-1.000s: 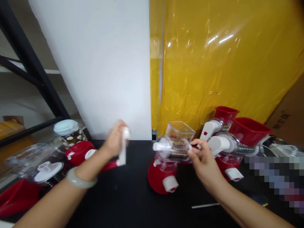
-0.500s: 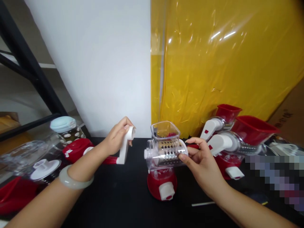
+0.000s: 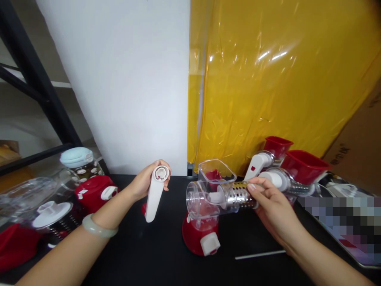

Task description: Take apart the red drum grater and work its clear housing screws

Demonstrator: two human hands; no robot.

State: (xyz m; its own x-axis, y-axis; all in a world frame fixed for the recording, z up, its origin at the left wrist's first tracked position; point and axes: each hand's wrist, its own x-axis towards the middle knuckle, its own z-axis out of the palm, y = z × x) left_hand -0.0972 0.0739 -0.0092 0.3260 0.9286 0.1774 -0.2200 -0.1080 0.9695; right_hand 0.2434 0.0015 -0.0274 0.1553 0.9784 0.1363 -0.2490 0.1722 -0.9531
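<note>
My left hand (image 3: 151, 178) grips a white crank handle (image 3: 155, 196) by its hub end, with the round socket facing me. To the right of it stands a rotary grater (image 3: 201, 222) with a clear body, a red base and a white knob. My right hand (image 3: 269, 198) is closed on the outer end of a perforated metal grater drum (image 3: 239, 195). The drum sits partly outside the clear housing, its white shaft end still within the housing's right-hand opening. Some fingertips of my right hand are hidden behind the drum.
Two more red-hoppered graters (image 3: 305, 165) stand at right, near a pixelated screen (image 3: 342, 222). A thin white stick (image 3: 260, 254) lies in front. At left are a red base (image 3: 93, 192), a drum with a white cap (image 3: 52, 214) and a jar with a blue lid (image 3: 76, 157).
My right hand has drawn the grater drum rightward, partly out of the clear housing. The crank handle in my left hand has turned, so its socket now faces me.
</note>
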